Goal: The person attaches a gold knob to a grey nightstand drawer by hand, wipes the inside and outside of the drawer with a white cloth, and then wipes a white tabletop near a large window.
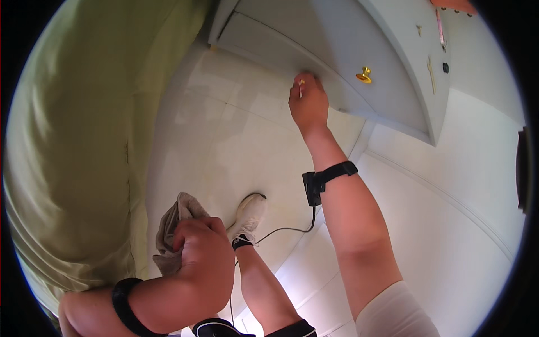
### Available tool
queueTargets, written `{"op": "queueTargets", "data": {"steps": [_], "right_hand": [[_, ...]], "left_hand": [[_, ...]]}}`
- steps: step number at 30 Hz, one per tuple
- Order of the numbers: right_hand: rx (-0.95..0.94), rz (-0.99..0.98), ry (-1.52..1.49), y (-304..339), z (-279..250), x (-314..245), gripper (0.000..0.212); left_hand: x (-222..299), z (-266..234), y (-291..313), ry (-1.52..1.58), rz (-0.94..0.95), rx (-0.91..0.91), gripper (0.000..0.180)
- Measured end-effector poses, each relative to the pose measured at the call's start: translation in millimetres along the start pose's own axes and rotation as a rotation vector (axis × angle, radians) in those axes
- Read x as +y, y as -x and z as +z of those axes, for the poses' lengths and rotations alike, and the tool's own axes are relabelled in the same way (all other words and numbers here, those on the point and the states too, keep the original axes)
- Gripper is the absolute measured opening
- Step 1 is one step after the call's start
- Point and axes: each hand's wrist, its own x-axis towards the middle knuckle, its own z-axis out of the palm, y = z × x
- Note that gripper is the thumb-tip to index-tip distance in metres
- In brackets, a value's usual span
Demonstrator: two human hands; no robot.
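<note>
My left hand (197,240) is closed around a crumpled grey-brown cloth (168,224), which bunches out past the fingers beside the bed. My right hand (311,106) reaches up to the lower drawer (269,50) of a grey cabinet. Its fingers are pinched on a small gold drawer knob (302,82), of which only a bit shows between them. Another gold knob (364,75) sits on the upper drawer front (348,39), to the right of that hand.
Pale green bedding (84,140) hangs along the left. On the cabinet top (418,62) lie small gold items and a black piece (446,68). A white wall (449,196) stands at the right. My shoe (249,215) rests on the tiled floor (224,140); a black cable (286,229) runs from my right forearm strap.
</note>
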Motion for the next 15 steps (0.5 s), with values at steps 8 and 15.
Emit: {"op": "queueTargets", "data": {"steps": [8,15], "right_hand": [[-0.135,0.031,-0.123,105,-3,-21,0.053],[-0.316,-0.012,-0.172,154,-100,-44,0.048]], "left_hand": [[14,11,-18,0.069,-0.209,0.059,0.035],[3,7,-7,0.006,-0.025,0.031,0.036]]}}
